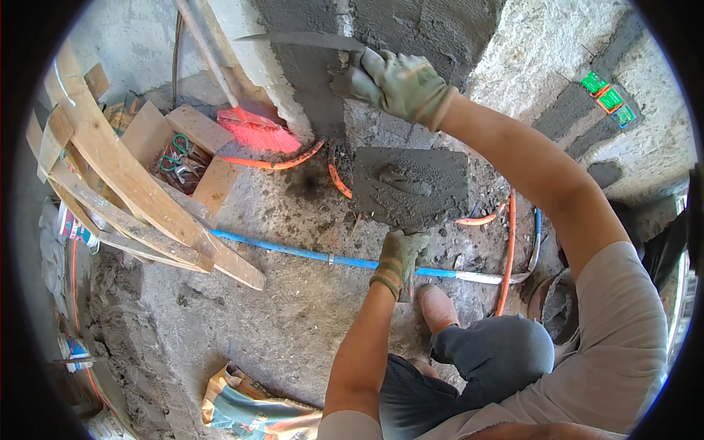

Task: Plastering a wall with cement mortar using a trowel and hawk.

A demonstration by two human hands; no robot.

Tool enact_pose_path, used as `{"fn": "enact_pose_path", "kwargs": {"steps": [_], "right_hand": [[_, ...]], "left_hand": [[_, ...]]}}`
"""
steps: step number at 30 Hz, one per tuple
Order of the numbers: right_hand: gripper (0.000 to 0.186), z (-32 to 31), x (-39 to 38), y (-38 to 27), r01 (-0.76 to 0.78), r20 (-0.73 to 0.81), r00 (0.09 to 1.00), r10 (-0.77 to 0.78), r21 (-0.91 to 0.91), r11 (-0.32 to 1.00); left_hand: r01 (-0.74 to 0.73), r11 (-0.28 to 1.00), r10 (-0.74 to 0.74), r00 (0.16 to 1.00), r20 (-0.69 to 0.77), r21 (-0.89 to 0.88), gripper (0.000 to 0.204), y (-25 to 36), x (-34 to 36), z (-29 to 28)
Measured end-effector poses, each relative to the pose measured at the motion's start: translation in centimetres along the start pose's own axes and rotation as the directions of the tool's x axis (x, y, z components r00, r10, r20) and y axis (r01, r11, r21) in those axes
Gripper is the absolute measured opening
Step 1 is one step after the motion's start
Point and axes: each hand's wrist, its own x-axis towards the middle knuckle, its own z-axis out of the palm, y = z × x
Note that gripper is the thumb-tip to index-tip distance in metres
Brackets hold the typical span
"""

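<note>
My right hand (403, 84), in a pale green work glove, is closed around a plastering trowel at the upper middle. The trowel's thin grey blade (304, 39) points left, edge-on, across the wet grey mortar (418, 37) on the wall. I cannot tell whether the blade touches it. Lower down, my gloved left hand (400, 258) grips a mortar hawk (367, 209) from its near side; the handle is mostly hidden in the fist. A mound of wet mortar (407, 182) lies on the flat rectangular plate, which sits over the floor near the wall's foot.
A red broom (257, 130) leans beside an open cardboard box (213, 183) of tools. Wooden planks (125, 169) stand at left. Blue pipe (293, 251) and orange conduit (507, 257) cross the floor. A bucket (561, 308) is right of my knee; a bag (257, 411) lies below.
</note>
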Motion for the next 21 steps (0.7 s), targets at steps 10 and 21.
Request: {"fn": "enact_pose_path", "kwargs": {"steps": [10,21], "right_hand": [[0.047,-0.5,-0.6,0.3,-0.264,0.092,0.963,0.254,0.122,0.957],[0.054,-4.3,-5.0,1.7,-0.354,0.44,0.858,0.264,0.136,0.925]], "left_hand": [[-0.026,0.997,0.024,0.999,-0.027,-0.073,0.018,0.7,-0.9,0.2],[-0.032,0.998,0.025,0.992,-0.122,-0.062,0.02,1.0,-0.7,-1.5]]}}
